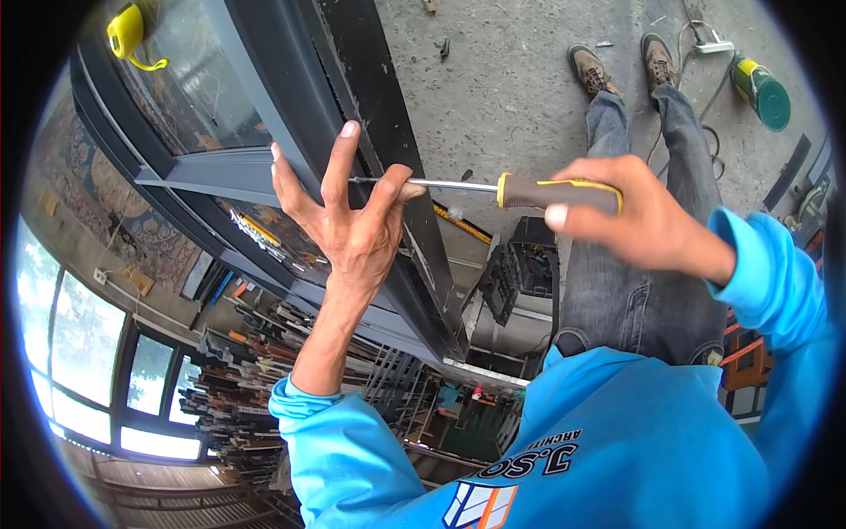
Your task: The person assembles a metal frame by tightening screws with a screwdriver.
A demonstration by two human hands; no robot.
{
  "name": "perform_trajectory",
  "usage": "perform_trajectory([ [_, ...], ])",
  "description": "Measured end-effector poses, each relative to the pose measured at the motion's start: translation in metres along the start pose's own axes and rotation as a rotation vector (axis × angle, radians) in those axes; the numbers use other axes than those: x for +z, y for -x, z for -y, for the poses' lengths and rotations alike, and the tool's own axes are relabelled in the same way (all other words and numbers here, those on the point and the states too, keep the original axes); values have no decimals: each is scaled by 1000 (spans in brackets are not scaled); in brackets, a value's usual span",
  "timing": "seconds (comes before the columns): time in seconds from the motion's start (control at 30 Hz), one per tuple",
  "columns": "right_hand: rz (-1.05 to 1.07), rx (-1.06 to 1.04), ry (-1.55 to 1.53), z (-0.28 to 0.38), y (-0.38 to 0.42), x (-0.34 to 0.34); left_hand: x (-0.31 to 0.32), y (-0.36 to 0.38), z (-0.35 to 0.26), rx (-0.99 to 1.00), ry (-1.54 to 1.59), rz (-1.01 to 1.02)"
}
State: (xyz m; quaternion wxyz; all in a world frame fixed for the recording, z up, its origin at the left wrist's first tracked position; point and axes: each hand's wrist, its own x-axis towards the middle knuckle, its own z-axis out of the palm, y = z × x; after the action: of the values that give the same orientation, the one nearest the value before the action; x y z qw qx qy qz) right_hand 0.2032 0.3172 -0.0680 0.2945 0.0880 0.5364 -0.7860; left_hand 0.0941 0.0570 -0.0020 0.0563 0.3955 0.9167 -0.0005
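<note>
A screwdriver with a grey and yellow handle lies level in my right hand, whose fingers are wrapped round the handle. Its metal shaft points left, to a dark grey metal frame. My left hand is on the frame with its fingers spread; the thumb and index finger are around the front part of the shaft. The shaft's tip is by the frame's edge, between my fingers; whether a screw is there is too small to tell.
A yellow tape measure rests on the frame at the upper left. An open black toolbox stands below the screwdriver. A green can and cables are on the concrete floor at the right. Many metal profiles are stacked lower left.
</note>
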Motion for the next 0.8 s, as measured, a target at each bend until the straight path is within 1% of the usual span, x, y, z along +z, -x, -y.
perform_trajectory([
  [0.03, 7, -1, 5, -2, -2, -3, 1, -4, -2, 2, 20, -12],
  [0.07, 66, 206, -149, 7, 1, -5, -3, -6, -5, -13, 22, 50],
  [0.1, 127, 412, -309, 17, 4, -7, -4, -3, -7, -10, 37, 63],
  [0.17, 249, 785, -598, 31, 1, -17, 1, -3, -3, 36, -26, 0],
  [0.23, -311, -359, 636, 12, 12, -3, 1, -1, -1, 48, -29, -8],
  [0.27, -319, -348, 631, 11, 14, -2, 0, 1, 1, -2, -20, 19],
  [0.3, -202, -226, 522, 9, 13, -3, 1, 2, 2, -51, -11, 43],
  [0.37, 55, 6, 290, 8, 8, -6, 0, 2, 0, -70, -26, 78],
  [0.43, 344, 217, 58, 10, -5, -11, -1, 0, -1, 4, -1, 45],
  [0.47, 471, 749, -597, 11, -10, -23, -2, -2, -2, -3, -15, 70],
  [0.5, 468, 757, -600, 9, -5, -21, 0, -2, -3, -5, -7, 74],
  [0.57, 188, 338, -73, 7, 10, -4, 0, -2, -1, 11, -64, 64],
  [0.6, 39, 101, 206, 7, 9, -1, -1, 1, -1, 1, -70, 89],
  [0.63, -108, -137, 481, 6, 7, -1, 3, -4, 1, 2, -79, 71],
  [0.67, -105, -133, 478, 8, 7, 0, 3, -6, 0, -15, -66, 52],
  [0.8, 94, 347, -109, 21, 3, -4, 3, -8, -5, -12, -13, 13],
])
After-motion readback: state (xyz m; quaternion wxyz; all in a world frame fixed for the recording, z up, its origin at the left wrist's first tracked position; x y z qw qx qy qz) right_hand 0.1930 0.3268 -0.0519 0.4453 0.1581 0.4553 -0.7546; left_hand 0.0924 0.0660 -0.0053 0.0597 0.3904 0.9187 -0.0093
